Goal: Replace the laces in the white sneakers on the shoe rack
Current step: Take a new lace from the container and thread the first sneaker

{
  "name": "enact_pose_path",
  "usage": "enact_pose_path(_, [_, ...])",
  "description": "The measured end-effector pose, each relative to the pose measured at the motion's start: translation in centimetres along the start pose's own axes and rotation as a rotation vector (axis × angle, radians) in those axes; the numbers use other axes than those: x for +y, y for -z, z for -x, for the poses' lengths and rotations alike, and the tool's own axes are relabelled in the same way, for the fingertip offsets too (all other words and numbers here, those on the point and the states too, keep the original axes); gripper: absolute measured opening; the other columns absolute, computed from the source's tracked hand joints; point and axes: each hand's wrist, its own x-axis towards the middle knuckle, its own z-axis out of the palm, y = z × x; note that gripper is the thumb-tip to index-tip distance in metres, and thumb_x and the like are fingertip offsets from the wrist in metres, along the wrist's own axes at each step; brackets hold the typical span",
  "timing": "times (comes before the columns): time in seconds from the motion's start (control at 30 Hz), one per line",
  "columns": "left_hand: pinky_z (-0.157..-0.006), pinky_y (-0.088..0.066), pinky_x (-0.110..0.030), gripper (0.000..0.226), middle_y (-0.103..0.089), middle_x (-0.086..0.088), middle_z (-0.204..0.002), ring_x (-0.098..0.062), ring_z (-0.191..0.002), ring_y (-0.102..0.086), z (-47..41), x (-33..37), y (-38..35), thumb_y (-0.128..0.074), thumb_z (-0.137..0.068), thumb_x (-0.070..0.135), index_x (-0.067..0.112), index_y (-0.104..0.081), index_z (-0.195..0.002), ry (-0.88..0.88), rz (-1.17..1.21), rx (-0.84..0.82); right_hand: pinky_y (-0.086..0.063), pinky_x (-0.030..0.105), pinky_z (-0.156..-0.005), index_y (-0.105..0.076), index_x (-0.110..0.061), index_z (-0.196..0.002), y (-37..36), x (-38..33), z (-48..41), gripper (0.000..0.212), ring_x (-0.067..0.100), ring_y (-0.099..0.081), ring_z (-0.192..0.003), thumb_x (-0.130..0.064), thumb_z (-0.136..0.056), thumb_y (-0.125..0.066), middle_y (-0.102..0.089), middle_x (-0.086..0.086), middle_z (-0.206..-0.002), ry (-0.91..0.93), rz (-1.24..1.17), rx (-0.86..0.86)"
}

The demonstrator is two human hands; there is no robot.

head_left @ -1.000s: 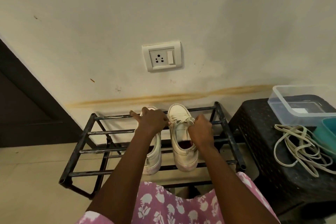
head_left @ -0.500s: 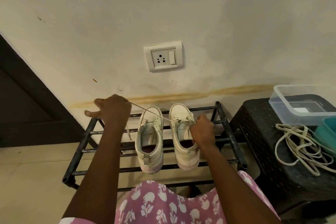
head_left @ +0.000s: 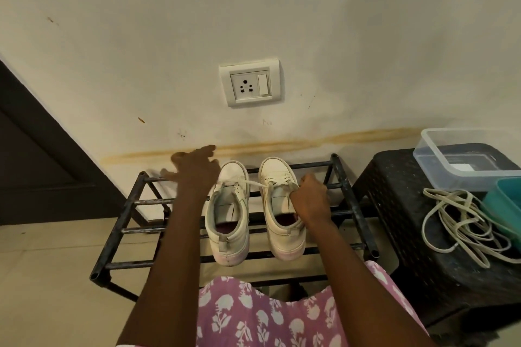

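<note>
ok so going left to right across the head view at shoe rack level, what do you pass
dark door → left end of the shoe rack → left sneaker → right sneaker → black stool → loose laces → teal container. The hands overlap the sneakers, so they are left out.

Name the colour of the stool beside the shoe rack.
The stool is black; the head view shows it best.

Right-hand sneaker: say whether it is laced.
Partly laced: the right-hand sneaker shows lace crossings near its toe; a strand trails over the other sneaker.
</note>
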Motion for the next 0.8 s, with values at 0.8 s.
enact_pose_path(0.8, [-0.105, -0.002, -0.066, 0.030, -0.057, -0.008, -0.118, -0.030, -0.129, -0.027, 2.0, 3.5, -7.2, -0.036, -0.095, 0.024, 0.017, -0.061, -0.110, -0.218, -0.387, -0.280, -0.046, 0.040, -0.092, -0.064, -0.011, -0.116, -1.2, -2.2, -2.3, 0.028, 0.033, -0.050, -0.112, -0.013, -0.093, -0.050, -0.050, 0.015, -0.125, 0.403, 0.447, -0.089])
